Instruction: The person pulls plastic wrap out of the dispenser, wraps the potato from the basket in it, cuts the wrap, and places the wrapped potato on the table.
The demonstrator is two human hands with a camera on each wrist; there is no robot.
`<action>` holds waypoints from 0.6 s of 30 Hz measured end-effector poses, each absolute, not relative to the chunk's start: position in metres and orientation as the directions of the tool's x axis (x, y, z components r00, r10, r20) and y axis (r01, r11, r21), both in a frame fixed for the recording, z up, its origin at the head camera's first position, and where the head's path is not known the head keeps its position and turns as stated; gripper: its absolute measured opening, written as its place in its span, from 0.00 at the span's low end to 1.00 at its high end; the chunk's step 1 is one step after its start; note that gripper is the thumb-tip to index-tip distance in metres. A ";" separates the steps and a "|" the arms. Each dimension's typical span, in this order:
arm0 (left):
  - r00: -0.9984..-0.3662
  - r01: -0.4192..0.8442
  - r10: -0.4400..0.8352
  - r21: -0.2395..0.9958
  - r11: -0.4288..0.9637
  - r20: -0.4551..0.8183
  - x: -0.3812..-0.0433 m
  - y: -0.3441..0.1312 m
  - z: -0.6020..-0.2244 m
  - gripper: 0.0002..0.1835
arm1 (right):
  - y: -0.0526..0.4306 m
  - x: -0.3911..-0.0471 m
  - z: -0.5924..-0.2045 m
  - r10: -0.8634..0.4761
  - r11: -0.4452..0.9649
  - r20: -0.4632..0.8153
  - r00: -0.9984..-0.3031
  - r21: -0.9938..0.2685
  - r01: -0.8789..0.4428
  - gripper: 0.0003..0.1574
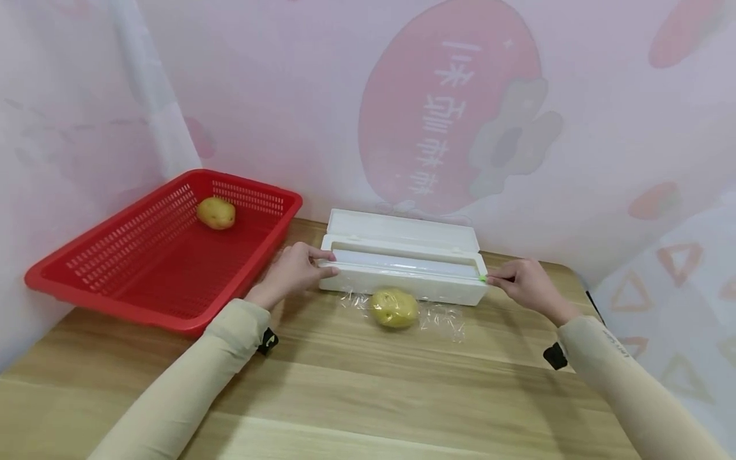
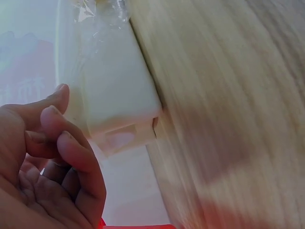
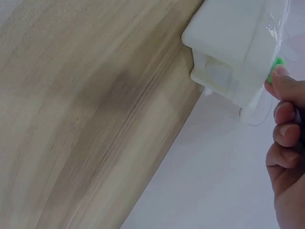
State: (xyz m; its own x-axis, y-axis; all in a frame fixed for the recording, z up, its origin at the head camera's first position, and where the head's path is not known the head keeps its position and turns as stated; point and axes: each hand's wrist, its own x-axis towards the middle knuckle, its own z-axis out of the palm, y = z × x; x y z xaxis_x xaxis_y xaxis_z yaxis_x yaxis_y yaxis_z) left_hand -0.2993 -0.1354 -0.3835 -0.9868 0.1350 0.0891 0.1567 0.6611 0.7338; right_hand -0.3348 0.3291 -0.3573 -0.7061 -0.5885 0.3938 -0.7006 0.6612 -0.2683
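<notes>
A white cling film box (image 1: 402, 284) stands on the table with its lid (image 1: 402, 230) raised and a roll of film (image 1: 397, 260) inside. At the box's left end, my left hand (image 1: 296, 271) holds the front edge between thumb and forefinger; its other fingers curl inward in the left wrist view. My right hand (image 1: 529, 287) pinches a small green slide cutter (image 3: 275, 69) at the right end of the front edge. Just in front of the box lies a potato (image 1: 394, 308), with clear cling film (image 1: 443, 319) over it and spreading to both sides.
A red plastic basket (image 1: 155, 313) stands on the left, close to the left forearm, with another potato (image 1: 216, 213) inside. The wooden table (image 1: 368, 396) reaches back to a printed pink and white cloth (image 1: 287, 96) behind the box.
</notes>
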 end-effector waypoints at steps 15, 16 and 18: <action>-0.954 0.288 0.158 0.634 0.718 0.254 -0.294 -0.131 -0.387 0.21 | 0.295 -0.296 -0.373 -0.241 0.702 0.389 -0.889 -0.563 -0.437 0.15; -0.952 0.292 0.155 0.633 0.717 0.264 -0.294 -0.131 -0.388 0.20 | 0.291 -0.296 -0.374 -0.258 0.701 0.407 -0.876 -0.545 -0.459 0.15; -0.950 0.296 0.152 0.634 0.715 0.273 -0.292 -0.130 -0.389 0.20 | 0.285 -0.298 -0.376 -0.292 0.710 0.432 -0.853 -0.500 -0.496 0.18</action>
State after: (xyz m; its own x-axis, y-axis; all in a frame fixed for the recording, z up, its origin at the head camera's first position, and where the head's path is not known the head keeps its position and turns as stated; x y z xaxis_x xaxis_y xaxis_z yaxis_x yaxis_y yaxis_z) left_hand -0.2923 -0.1301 -0.3886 -0.9500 0.1520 0.2727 0.2962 0.7147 0.6336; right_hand -0.2981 0.2851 -0.3759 -0.8534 -0.2918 0.4319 -0.4959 0.7099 -0.5002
